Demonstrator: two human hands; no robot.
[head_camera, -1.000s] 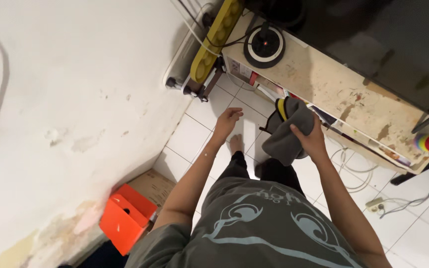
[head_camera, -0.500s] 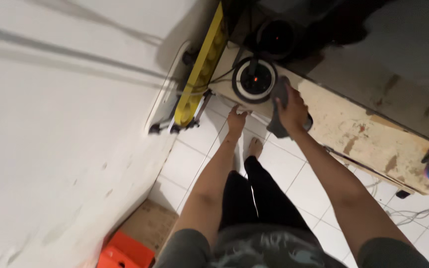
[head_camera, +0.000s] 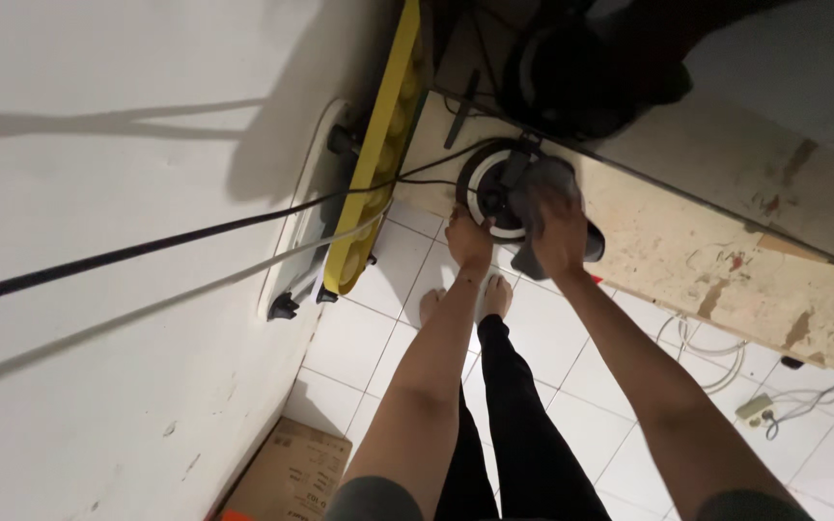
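You were wiping the round black-and-white device point(head_camera: 491, 188) at the corner of the worn bench point(head_camera: 726, 241). Your right hand point(head_camera: 559, 232) pressed the grey cloth point(head_camera: 544, 183) flat on its top, fingers closed over the fabric. Your left hand point(head_camera: 469, 238) cupped its near rim, steadying it. Both arms reached straight forward. Next, I judge, a firm sweep across the top.

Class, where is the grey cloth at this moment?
In the head view, the grey cloth lies under the right hand, pressed on the round black-and-white device at the worn shelf's left end, beside the left hand.
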